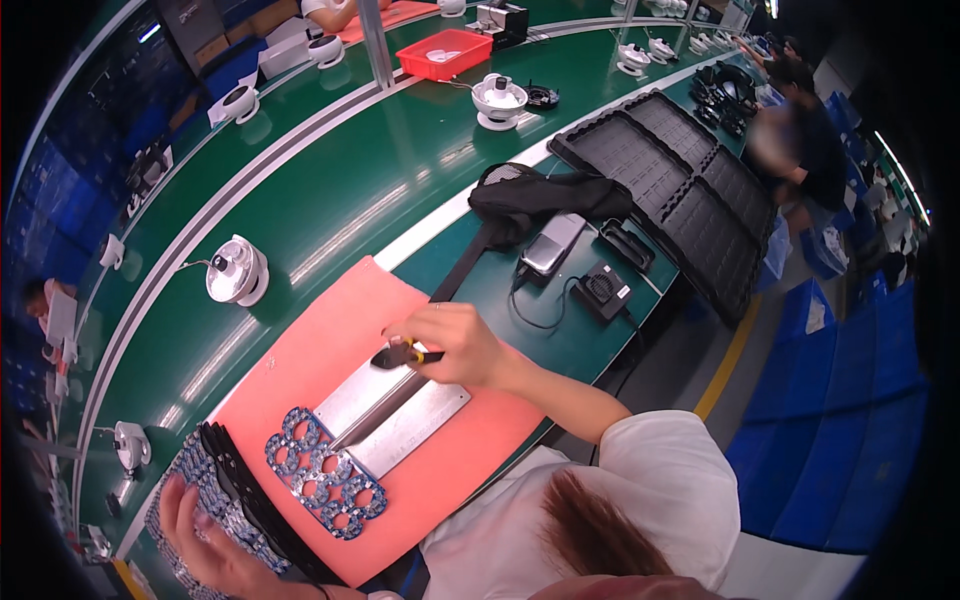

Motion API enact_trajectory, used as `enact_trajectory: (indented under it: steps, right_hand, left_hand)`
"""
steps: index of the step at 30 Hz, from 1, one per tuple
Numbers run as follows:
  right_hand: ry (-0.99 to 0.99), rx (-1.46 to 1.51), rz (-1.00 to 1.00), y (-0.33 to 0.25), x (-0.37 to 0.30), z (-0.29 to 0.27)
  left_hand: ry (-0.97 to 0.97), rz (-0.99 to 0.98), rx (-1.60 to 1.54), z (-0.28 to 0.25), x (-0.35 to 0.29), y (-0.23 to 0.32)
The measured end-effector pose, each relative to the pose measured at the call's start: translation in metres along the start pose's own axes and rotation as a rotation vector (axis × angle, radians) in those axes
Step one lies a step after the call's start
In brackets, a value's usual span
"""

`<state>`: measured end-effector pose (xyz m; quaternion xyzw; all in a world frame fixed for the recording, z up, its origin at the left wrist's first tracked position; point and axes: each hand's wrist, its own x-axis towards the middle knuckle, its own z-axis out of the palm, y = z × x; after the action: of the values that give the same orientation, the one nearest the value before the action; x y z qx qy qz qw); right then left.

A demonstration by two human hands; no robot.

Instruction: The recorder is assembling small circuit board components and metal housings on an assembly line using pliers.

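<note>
My right hand is closed around a small hand tool with black and yellow parts, which looks like cutting pliers. It is above the silver metal fixture, a plate with a raised groove lying on the pink mat. Against the fixture's near left end lies a blue speckled panel with ring-shaped cutouts. At the lower left, my left hand, somewhat blurred, has its fingers apart. It is over a stack of similar blue speckled panels beside black strips or trays.
A black bag, a grey boxy device and a small black box with cables lie beyond my right hand. Black trays stand farther right. White round units sit along the green conveyor. Other people work nearby.
</note>
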<state>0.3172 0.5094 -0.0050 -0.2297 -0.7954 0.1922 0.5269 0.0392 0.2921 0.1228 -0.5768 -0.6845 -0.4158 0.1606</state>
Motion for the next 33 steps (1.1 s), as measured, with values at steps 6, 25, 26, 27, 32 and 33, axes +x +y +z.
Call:
enact_trajectory:
  steps: [6,25,26,27,32,33]
  right_hand:
    - [-0.055,0.758,0.829,0.015,-0.027,-0.017]
    - [-0.192,0.421,0.624,0.068,0.005,-0.035]
    - [-0.202,0.318,0.531,0.070,0.028,-0.037]
    - [-0.240,0.167,0.487,0.071,0.052,-0.040]
    - [-0.353,-0.380,0.150,0.103,0.160,-0.010]
    - [-0.350,-0.472,0.048,0.115,0.179,0.000]
  left_hand:
    - [-0.260,0.120,-0.068,0.048,0.039,0.030]
    - [-0.157,-0.123,-0.023,0.284,0.134,-0.151]
    - [-0.105,-0.183,0.007,0.290,0.137,-0.156]
    - [-0.098,-0.192,0.015,0.293,0.143,-0.165]
    - [-0.262,-0.138,0.074,0.322,0.170,-0.194]
    - [-0.329,-0.079,0.094,0.329,0.176,-0.200]
